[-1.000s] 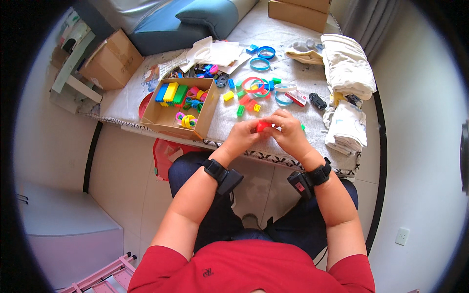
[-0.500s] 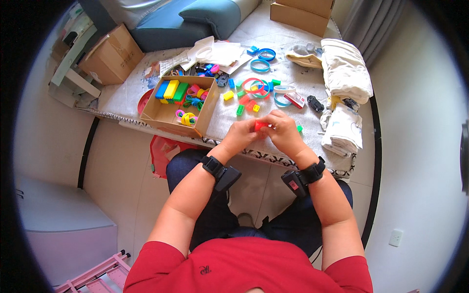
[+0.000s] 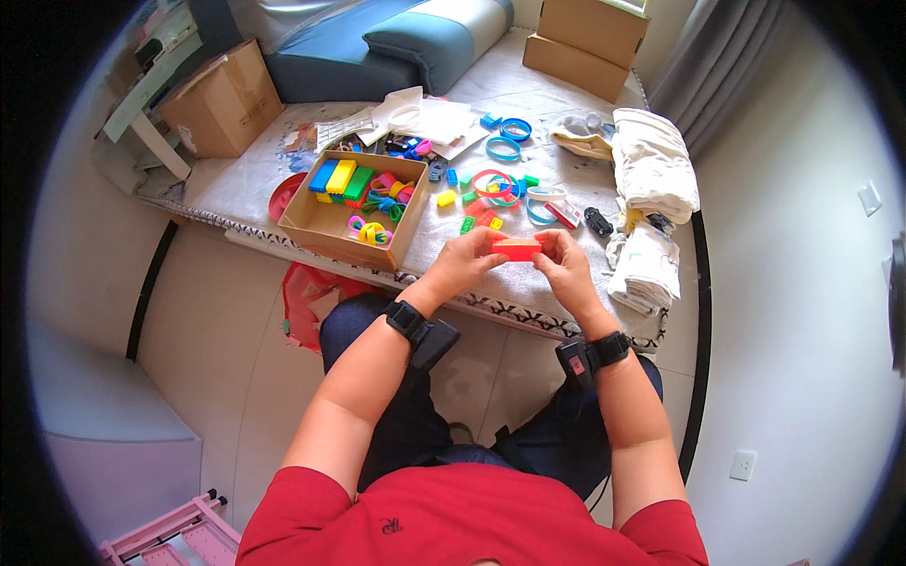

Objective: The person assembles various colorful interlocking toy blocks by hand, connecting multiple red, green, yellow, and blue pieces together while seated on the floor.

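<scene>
Red block [image 3: 516, 249]: held level between both hands, above the table edge [image 3: 491, 304]
Left hand [image 3: 462, 265]: fingers curled, pinching its left end
Right hand [image 3: 566, 267]: fingers curled, pinching its right end
Cardboard box [image 3: 326, 223]: left of the hands, holding coloured pieces

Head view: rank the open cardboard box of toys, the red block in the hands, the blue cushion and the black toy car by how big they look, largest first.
1. Blue cushion, though it lies farthest away.
2. Open cardboard box.
3. Red block, held between the left hand and right hand.
4. Black toy car, slightly smaller; the block is nearer the camera, so that gap is unsure.
</scene>
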Action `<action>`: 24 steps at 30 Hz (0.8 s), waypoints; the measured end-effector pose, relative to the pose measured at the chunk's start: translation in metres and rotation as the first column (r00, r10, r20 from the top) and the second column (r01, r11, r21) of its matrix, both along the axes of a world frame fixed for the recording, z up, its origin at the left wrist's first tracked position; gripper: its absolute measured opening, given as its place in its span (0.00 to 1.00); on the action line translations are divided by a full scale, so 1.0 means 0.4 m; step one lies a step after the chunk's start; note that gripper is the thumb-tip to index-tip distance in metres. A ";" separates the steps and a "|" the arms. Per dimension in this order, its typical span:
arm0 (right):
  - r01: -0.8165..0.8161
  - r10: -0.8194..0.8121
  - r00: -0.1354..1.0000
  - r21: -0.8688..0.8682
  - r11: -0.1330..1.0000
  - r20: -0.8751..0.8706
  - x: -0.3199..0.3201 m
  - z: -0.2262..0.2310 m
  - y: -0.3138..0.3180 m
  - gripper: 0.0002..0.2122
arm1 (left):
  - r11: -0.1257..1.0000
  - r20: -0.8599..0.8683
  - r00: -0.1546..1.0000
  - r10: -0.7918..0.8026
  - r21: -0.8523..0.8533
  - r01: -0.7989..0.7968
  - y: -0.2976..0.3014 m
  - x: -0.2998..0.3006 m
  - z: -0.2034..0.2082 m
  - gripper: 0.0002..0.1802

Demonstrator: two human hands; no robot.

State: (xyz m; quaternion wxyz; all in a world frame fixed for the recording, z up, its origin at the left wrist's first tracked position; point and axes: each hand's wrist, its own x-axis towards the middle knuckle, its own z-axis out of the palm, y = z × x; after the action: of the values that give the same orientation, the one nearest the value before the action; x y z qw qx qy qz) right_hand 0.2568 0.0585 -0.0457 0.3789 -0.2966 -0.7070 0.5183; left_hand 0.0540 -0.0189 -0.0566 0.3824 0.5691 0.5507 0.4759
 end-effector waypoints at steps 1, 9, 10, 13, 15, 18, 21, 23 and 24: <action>0.039 -0.040 0.997 0.012 0.999 0.061 0.005 0.001 -0.011 0.13 | 0.999 0.023 1.000 0.010 0.034 -0.011 0.001 -0.001 -0.003 0.19; 0.073 -0.087 0.986 0.104 0.992 0.139 0.020 -0.012 -0.038 0.12 | 0.999 -0.142 0.990 0.024 0.028 -0.021 -0.020 0.004 0.003 0.15; 0.064 -0.103 0.976 0.198 0.978 0.192 0.021 -0.006 -0.043 0.11 | 0.999 -0.136 0.990 0.032 0.041 -0.027 -0.022 0.002 -0.003 0.16; 0.039 -0.127 0.959 0.324 0.945 0.255 0.029 -0.008 -0.044 0.11 | 0.998 -0.232 0.972 0.036 0.065 -0.022 -0.029 0.007 0.005 0.16; 0.029 -0.132 0.954 0.356 0.934 0.268 0.033 -0.016 -0.042 0.11 | 0.995 -0.323 0.944 0.066 0.088 -0.039 -0.029 0.013 0.009 0.16; 0.029 -0.167 0.951 0.462 0.887 0.259 0.029 -0.025 -0.043 0.12 | 0.987 -0.467 0.876 0.121 0.148 -0.058 -0.041 0.028 0.022 0.15; 0.018 -0.171 0.951 0.506 0.862 0.256 0.028 -0.019 -0.051 0.11 | 0.982 -0.519 0.844 0.139 0.182 -0.050 -0.035 0.023 0.018 0.15; 0.015 -0.161 0.956 0.506 0.862 0.246 0.025 -0.016 -0.054 0.11 | 0.983 -0.519 0.845 0.131 0.181 -0.041 -0.033 0.021 0.006 0.14; 0.013 -0.160 0.956 0.508 0.861 0.245 0.025 -0.014 -0.053 0.11 | 0.981 -0.457 0.880 0.130 0.189 -0.047 -0.029 0.021 0.001 0.15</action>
State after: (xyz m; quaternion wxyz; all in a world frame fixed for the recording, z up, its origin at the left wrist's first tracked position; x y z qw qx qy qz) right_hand 0.2666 0.0374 -0.0512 0.3625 -0.2897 -0.8492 0.2520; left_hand 0.0625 -0.0305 -0.0560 0.1657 0.6719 0.6089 0.3877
